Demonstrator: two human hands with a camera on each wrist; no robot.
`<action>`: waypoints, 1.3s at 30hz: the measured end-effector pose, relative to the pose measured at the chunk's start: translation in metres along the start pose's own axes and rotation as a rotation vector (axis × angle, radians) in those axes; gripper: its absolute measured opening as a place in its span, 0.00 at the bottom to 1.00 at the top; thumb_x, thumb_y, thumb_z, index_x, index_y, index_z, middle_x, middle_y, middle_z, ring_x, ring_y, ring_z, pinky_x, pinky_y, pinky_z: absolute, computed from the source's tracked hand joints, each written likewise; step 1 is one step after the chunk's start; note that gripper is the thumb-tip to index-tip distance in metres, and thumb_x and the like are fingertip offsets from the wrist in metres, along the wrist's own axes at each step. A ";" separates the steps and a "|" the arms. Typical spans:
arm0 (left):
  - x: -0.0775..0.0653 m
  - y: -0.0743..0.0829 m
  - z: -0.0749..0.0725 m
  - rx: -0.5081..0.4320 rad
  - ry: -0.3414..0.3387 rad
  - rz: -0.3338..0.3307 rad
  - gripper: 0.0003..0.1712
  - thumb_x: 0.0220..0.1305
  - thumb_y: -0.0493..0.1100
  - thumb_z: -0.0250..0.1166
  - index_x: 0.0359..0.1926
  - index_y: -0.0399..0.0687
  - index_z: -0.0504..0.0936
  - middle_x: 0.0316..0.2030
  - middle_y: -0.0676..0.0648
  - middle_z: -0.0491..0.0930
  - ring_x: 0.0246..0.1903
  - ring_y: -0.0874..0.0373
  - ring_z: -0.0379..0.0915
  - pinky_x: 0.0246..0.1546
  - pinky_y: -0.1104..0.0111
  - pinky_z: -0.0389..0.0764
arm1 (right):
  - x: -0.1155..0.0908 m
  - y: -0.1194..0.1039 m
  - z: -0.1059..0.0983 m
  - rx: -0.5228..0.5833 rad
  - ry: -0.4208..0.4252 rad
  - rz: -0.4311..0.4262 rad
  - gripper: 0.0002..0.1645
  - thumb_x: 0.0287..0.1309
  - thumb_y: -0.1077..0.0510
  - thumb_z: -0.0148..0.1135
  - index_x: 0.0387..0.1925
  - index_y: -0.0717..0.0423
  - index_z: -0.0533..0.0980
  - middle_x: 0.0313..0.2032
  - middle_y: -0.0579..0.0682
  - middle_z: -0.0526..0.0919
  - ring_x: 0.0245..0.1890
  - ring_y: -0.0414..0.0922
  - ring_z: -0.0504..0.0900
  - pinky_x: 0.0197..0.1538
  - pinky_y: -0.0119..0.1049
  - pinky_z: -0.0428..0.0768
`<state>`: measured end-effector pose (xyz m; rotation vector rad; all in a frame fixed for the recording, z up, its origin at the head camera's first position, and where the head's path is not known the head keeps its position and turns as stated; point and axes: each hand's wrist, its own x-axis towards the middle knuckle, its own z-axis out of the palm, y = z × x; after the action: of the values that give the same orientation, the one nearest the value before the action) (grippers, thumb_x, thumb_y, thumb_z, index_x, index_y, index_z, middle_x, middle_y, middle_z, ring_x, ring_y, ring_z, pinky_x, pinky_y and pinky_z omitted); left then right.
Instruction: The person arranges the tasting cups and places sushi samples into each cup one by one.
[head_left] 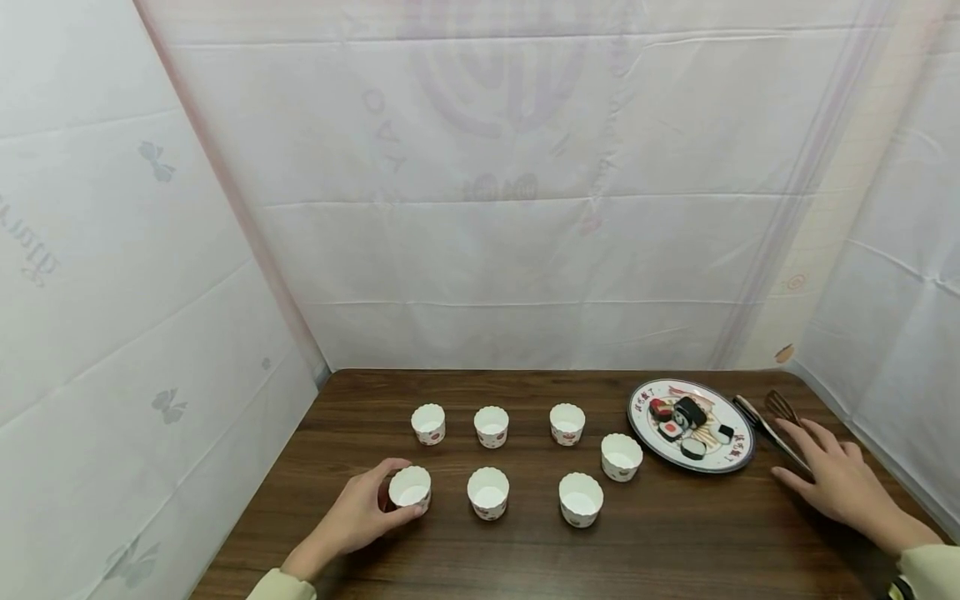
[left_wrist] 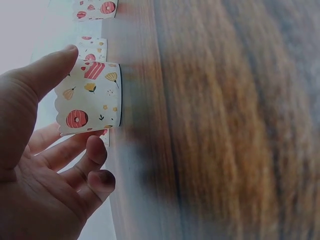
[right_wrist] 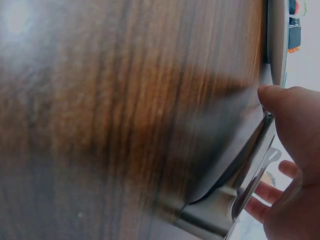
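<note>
At the near left of the table, my left hand (head_left: 358, 515) holds a white paper baking cup (head_left: 410, 487) between thumb and fingers. Up close in the left wrist view, the cup (left_wrist: 95, 97) shows printed doughnuts and cake and stands on the wood. On the right, my right hand (head_left: 843, 479) hovers with spread fingers over metal tongs (head_left: 772, 433). The right wrist view has the tongs (right_wrist: 205, 217) between thumb and fingers, without a clear grip; whether the thumb touches them I cannot tell. A brown whisk (head_left: 782, 407) lies just beyond the fingertips.
Several more baking cups stand upright, among them one at the middle front (head_left: 488, 493) and another (head_left: 621, 457) beside the plate. The round plate (head_left: 738, 457) carries several toy-like sushi pieces (head_left: 690, 412). White cloth (head_left: 525, 250) encloses the table (head_left: 510, 562) at the back and sides.
</note>
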<state>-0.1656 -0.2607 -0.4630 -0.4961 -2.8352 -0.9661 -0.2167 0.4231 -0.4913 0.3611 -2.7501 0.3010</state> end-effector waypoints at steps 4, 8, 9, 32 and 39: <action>0.000 0.000 0.000 0.008 0.008 -0.007 0.37 0.55 0.58 0.79 0.60 0.44 0.77 0.34 0.53 0.78 0.28 0.66 0.67 0.32 0.72 0.71 | -0.002 0.002 0.000 0.008 -0.022 0.021 0.51 0.60 0.52 0.74 0.76 0.60 0.56 0.63 0.80 0.61 0.55 0.77 0.65 0.50 0.67 0.61; 0.001 -0.001 0.001 0.014 0.014 -0.008 0.36 0.55 0.57 0.79 0.59 0.45 0.78 0.34 0.53 0.78 0.28 0.66 0.67 0.31 0.72 0.71 | -0.004 0.003 0.000 0.025 -0.044 0.043 0.51 0.62 0.55 0.72 0.77 0.61 0.53 0.61 0.82 0.60 0.55 0.78 0.63 0.49 0.69 0.61; 0.001 -0.001 0.001 0.013 0.014 -0.008 0.36 0.55 0.57 0.80 0.59 0.45 0.78 0.33 0.53 0.78 0.27 0.66 0.67 0.31 0.72 0.71 | -0.005 0.003 0.000 0.031 -0.048 0.045 0.51 0.62 0.56 0.72 0.77 0.61 0.52 0.61 0.82 0.60 0.55 0.78 0.63 0.50 0.69 0.60; 0.000 0.000 0.001 0.031 0.016 -0.020 0.36 0.54 0.56 0.80 0.59 0.45 0.78 0.36 0.52 0.80 0.29 0.66 0.68 0.32 0.72 0.71 | -0.006 0.005 0.006 -0.050 0.078 -0.045 0.48 0.50 0.72 0.73 0.69 0.67 0.58 0.36 0.77 0.80 0.39 0.73 0.79 0.41 0.62 0.65; 0.000 -0.001 0.001 0.028 0.002 -0.029 0.37 0.54 0.57 0.80 0.59 0.46 0.77 0.37 0.52 0.80 0.29 0.67 0.67 0.32 0.72 0.71 | -0.006 0.007 0.005 -0.050 0.151 -0.099 0.45 0.45 0.75 0.72 0.65 0.66 0.62 0.29 0.69 0.82 0.31 0.67 0.79 0.38 0.58 0.64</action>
<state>-0.1655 -0.2609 -0.4647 -0.4525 -2.8578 -0.9295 -0.2144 0.4296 -0.4991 0.4403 -2.5774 0.2237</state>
